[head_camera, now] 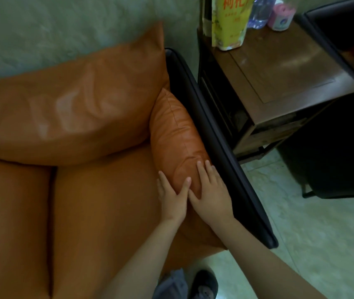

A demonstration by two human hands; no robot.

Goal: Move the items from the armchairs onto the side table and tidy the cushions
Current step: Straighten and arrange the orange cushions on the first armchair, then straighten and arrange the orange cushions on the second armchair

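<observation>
Both hands lie flat on the small cushion (176, 130). The left hand (172, 199) presses its near side and the right hand (211, 195) lies on top, fingers (201, 171) straight and spread. Neither hand grips anything. The small cushion stands on edge, wedged between the seat (107, 212) and the black armrest (214, 137), which runs just to the right of the fingers. The big back cushion (74, 111) slumps ahead and to the left of them.

Beyond the armrest, ahead and to the right of the fingers, the bench (279, 67) carries 3 things at its far end: a yellow packet (230, 20), a bottle (260, 11) and a pink roll (281, 16). No loose items show on this armchair, so the work in hand looks like cushion tidying.

The likely slip is that smooth leather lets the palms slide, so a hard push could tip the small cushion inward onto the seat or crease it instead of squaring it. The right fingers could also jam into the tight gap at the armrest.

There is free room only to the left, over the seat. The armrest edge blocks the right, and the seat's front edge is close behind the wrists.
</observation>
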